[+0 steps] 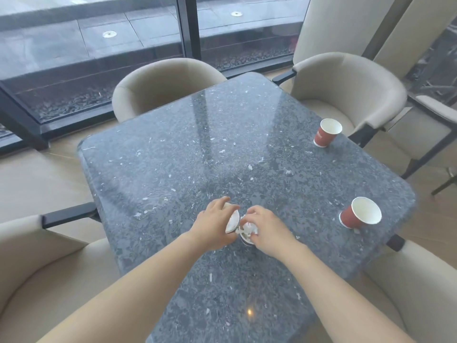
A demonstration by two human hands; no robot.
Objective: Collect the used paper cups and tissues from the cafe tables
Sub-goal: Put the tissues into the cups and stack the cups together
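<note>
My left grip (212, 225) grasps a cup (233, 222), my right grip (265, 227) stuffs tissue (248, 229) in — two red cups (359, 214) wait along the table's (173, 157) right edge.

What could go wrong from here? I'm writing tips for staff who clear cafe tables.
1. The near red cup stands close to the right edge of the table; a passing arm could likely knock it off.
2. The left hand squeezes a cup while the right hand presses crumpled tissue beside it; any leftover liquid could spill.
3. The far red cup near the back right edge might be missed.
</note>
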